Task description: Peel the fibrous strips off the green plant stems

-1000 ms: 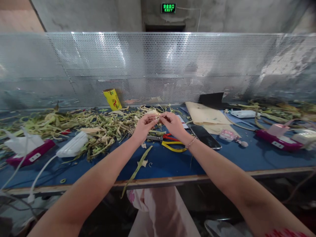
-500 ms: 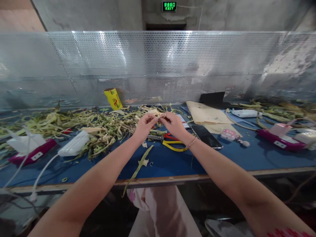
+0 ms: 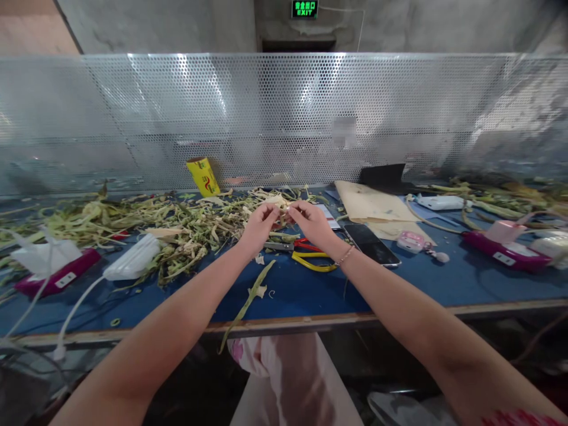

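My left hand [image 3: 262, 223] and my right hand [image 3: 309, 221] meet fingertip to fingertip above the back middle of the blue table [image 3: 306, 296]. Both are pinched closed on something small and pale between them, too small to name. Behind and left of them spreads a heap of dried green and tan plant strips [image 3: 195, 228]. Scissors with red and yellow handles [image 3: 314, 262] lie just below my right hand. Nearer the front edge, a long green strip [image 3: 249, 302] hangs over it, beside a pale scrap [image 3: 260, 291].
A phone [image 3: 373, 245], brown paper [image 3: 375, 203] and a pink case [image 3: 410, 241] lie to the right. On the left are a white power bank [image 3: 134, 258] and a purple socket block [image 3: 57, 275]. A yellow box [image 3: 203, 177] stands by the perforated metal screen [image 3: 284, 118].
My fingertips have drawn slightly apart over the small pale thing. The objects on the table have stayed in place.
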The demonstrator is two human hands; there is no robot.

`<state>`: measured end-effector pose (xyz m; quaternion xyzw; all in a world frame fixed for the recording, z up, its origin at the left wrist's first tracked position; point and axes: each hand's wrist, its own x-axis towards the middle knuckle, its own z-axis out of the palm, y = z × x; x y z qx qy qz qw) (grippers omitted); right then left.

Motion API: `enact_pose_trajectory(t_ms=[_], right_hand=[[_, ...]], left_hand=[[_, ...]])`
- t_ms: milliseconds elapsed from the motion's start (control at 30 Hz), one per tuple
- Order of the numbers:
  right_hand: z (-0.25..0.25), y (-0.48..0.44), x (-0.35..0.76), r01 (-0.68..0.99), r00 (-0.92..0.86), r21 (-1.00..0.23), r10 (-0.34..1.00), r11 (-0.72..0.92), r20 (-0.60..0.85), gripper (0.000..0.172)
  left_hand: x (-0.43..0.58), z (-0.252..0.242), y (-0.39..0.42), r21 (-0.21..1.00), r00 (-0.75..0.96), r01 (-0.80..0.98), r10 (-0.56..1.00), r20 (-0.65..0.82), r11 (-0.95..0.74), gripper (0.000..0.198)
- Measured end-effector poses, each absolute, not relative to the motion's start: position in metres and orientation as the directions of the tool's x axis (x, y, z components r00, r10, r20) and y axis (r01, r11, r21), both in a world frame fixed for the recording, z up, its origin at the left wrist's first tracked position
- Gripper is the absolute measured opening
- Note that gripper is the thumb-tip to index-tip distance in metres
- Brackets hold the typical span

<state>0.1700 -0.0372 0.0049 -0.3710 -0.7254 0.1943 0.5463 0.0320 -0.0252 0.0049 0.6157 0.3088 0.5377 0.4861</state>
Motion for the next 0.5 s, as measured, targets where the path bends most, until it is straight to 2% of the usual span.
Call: enact_pose_trajectory(t_ms=[133,300,400,500], right_hand=[[0.0063,-0.0380,0.1704,0.358,-0.119,-0.697,0.770,0.622,0.627,0.023],[0.0083,-0.0404,0.1713,0.538,-0.137,-0.580,0.743,0.611,0.655,0.024],[0.0073,-0.0399,0.1712,0.540,-0.155,-0.557,0.724,0.632,0.672,0.025],[0.0051,-0.0381,0.1705,0.432,-0.170,-0.627,0.742,0.648,0.649,0.023]], left_hand=[[0.0305,0.0067,-0.0263,0.897,0.286,0.007,0.861,0.421,-0.441,0.020],[0.0289,0.0079,-0.0271,0.815,0.331,0.148,0.805,0.492,-0.560,0.014],[0.0294,0.0052,-0.0249,0.821,0.326,0.135,0.807,0.492,-0.555,0.016],[0.0312,0.0013,-0.0235,0.857,0.327,0.007,0.811,0.485,-0.516,0.021]])
